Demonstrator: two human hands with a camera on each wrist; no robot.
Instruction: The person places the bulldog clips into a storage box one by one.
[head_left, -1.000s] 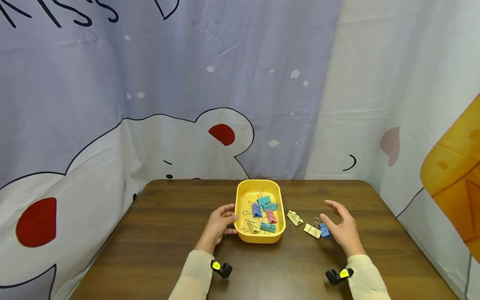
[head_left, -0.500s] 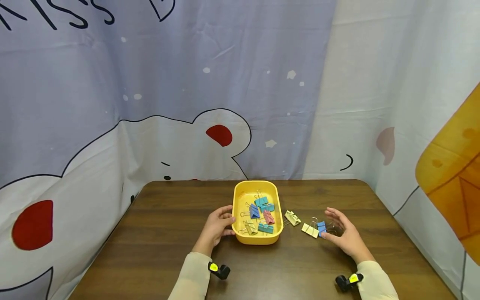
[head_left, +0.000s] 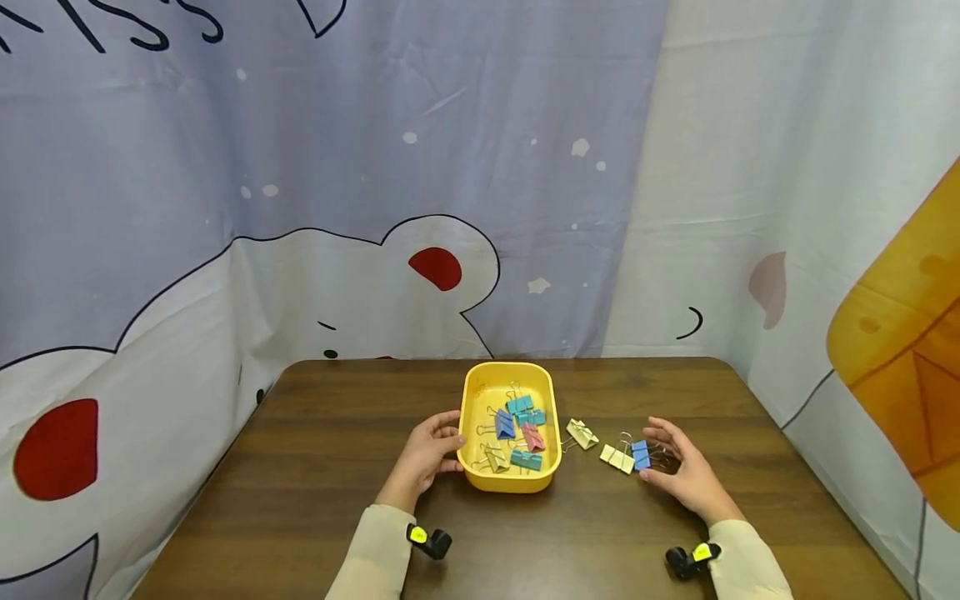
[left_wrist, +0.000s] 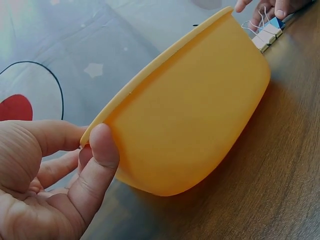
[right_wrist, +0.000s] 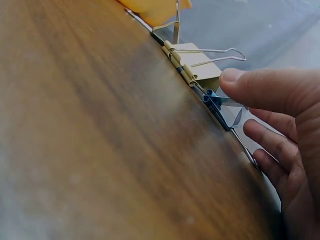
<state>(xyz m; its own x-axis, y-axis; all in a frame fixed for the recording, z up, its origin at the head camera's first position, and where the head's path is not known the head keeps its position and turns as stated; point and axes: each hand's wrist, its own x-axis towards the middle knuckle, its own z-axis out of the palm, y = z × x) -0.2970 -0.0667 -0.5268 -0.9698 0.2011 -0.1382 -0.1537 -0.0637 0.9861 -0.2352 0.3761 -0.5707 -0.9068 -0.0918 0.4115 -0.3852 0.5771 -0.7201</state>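
Note:
My left hand grips the left side of a yellow plastic tray; in the left wrist view its thumb and fingers pinch the rim. Several binder clips lie inside, among them a blue clip, a pink clip and a pale yellow clip. Right of the tray, my right hand has thumb and fingers around a blue binder clip on the table. The thumb is at the clip's top in the right wrist view, the fingers beyond it.
A pale yellow binder clip lies right against the blue one. Another pale yellow clip rests between it and the tray. The brown wooden table ends at a printed curtain behind.
My right hand has come down from above the blue clip, and its thumb and fingers have closed in around it. My left hand stays on the tray. The view has shifted slightly.

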